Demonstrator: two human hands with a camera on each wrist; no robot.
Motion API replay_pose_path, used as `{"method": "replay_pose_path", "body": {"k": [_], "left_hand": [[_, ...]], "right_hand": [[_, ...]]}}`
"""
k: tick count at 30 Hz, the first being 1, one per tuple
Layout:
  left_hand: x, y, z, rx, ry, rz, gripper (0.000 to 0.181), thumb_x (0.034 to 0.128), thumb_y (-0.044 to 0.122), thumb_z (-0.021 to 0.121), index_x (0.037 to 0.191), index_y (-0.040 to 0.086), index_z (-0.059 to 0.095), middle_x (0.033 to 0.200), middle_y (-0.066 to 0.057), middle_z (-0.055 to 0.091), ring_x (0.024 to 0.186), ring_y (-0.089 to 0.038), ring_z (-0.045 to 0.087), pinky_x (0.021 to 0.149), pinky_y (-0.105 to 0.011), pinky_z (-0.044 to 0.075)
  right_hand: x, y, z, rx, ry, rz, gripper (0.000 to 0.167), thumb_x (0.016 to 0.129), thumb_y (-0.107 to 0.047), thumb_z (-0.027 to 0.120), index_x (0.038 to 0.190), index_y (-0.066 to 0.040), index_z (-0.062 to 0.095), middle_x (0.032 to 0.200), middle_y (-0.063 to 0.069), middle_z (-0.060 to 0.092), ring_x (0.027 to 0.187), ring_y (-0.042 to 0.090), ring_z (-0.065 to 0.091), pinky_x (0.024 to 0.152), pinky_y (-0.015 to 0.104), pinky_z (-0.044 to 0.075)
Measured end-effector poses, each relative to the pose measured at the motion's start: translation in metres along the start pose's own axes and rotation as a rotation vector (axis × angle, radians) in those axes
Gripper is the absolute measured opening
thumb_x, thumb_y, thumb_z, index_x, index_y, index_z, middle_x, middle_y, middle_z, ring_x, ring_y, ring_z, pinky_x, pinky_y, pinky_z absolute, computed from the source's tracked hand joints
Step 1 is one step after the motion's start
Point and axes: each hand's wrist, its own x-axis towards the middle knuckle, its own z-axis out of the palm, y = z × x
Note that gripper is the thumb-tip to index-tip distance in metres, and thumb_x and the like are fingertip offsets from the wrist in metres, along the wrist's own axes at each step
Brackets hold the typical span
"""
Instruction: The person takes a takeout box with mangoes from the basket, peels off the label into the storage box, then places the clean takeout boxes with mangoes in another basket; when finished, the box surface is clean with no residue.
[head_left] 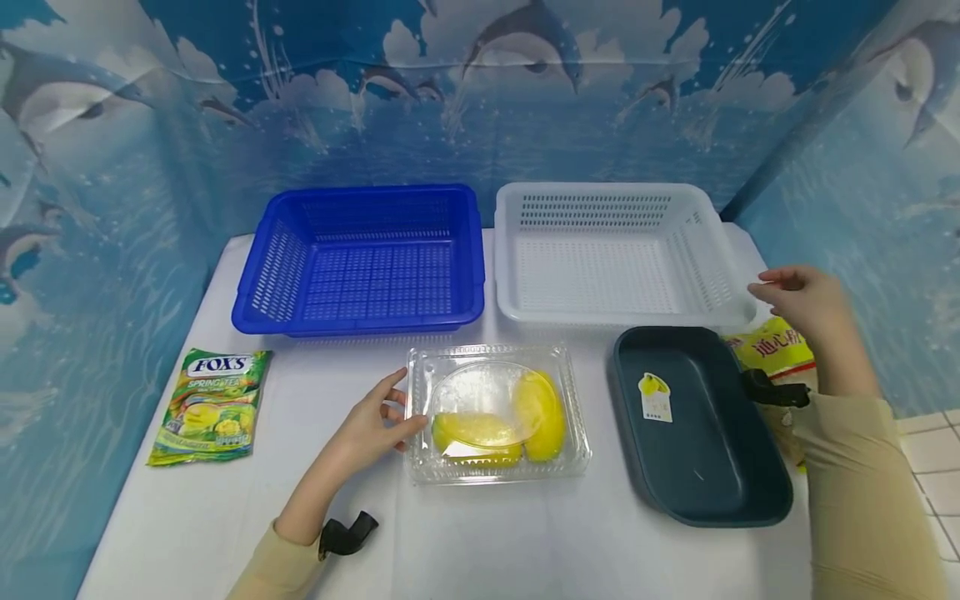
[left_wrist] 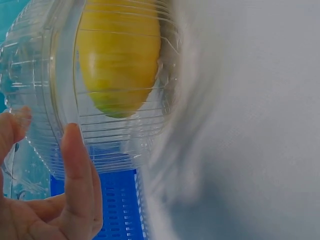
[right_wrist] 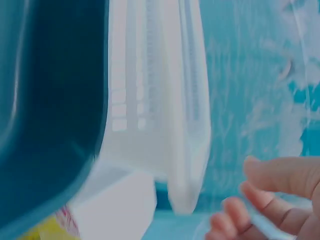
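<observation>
A clear plastic fruit box (head_left: 491,475) with two mango-like yellow fruits (head_left: 543,417) inside lies at the middle of the table. At its left side my left hand (head_left: 371,429) holds the edge, thumb over the lid and fingers below the rim. In the left wrist view the fingers (left_wrist: 75,165) lie against the ribbed side of the box. My right hand (head_left: 806,304) hangs beside the right rim of the white basket (head_left: 723,287), fingers loosely bent and holding nothing. In the right wrist view this hand (right_wrist: 280,200) is apart from the basket.
A blue basket (head_left: 360,321) stands at the back left. A dark teal tub (head_left: 697,425) with a sticker sits at front right, partly over a yellow food bag (head_left: 772,346). A green candy bag (head_left: 213,408) lies at the left. Dolphin-printed cloth (head_left: 480,142) surrounds the table.
</observation>
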Motion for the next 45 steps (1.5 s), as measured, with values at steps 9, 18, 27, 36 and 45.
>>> {"method": "replay_pose_path", "body": {"k": [9,18,27,36,45], "left_hand": [[0.002,0.002,0.006,0.016,0.042,0.030,0.083,0.0886,0.017,0.073,0.156,0.009,0.025,0.122,-0.016,0.051,0.072,-0.015,0.059,0.062,-0.032,0.061],[-0.011,0.030,-0.006,0.020,0.004,0.109,0.081,0.0865,0.014,0.073,0.155,0.015,0.028,0.120,-0.014,0.050,0.075,-0.018,0.061,0.061,-0.032,0.060],[0.017,0.108,-0.034,0.005,0.060,0.241,0.083,0.0907,0.021,0.072,0.157,0.020,0.022,0.126,-0.013,0.049,0.080,-0.019,0.067,0.070,-0.036,0.061],[0.125,0.174,-0.030,-0.051,0.057,0.123,0.084,0.0934,0.030,0.068,0.159,0.017,0.016,0.120,-0.012,0.052,0.085,-0.027,0.069,0.079,-0.041,0.061],[0.175,0.197,0.005,-0.017,0.037,0.090,0.084,0.0948,0.036,0.066,0.159,0.013,0.015,0.129,-0.015,0.058,0.091,-0.025,0.072,0.088,-0.037,0.059]], "right_hand": [[0.021,0.021,-0.005,0.168,-0.209,0.122,0.075,0.098,-0.038,0.059,0.152,0.000,0.024,0.131,0.018,0.040,0.075,-0.008,0.057,0.081,0.024,0.060],[0.021,0.019,-0.005,0.177,-0.223,0.112,0.079,0.097,-0.041,0.058,0.154,0.000,0.022,0.131,0.015,0.041,0.077,-0.010,0.058,0.079,0.025,0.060],[0.022,0.022,-0.006,0.208,-0.218,0.105,0.077,0.096,-0.043,0.060,0.152,-0.004,0.026,0.126,0.008,0.043,0.078,-0.009,0.059,0.081,0.025,0.060],[0.018,0.028,-0.002,0.206,-0.224,0.087,0.076,0.098,-0.040,0.057,0.153,0.001,0.022,0.133,0.015,0.040,0.079,-0.009,0.059,0.082,0.025,0.059],[0.018,0.022,-0.002,0.236,-0.220,0.088,0.072,0.099,-0.033,0.058,0.152,0.001,0.023,0.133,0.014,0.040,0.080,-0.008,0.058,0.082,0.023,0.059]]}}
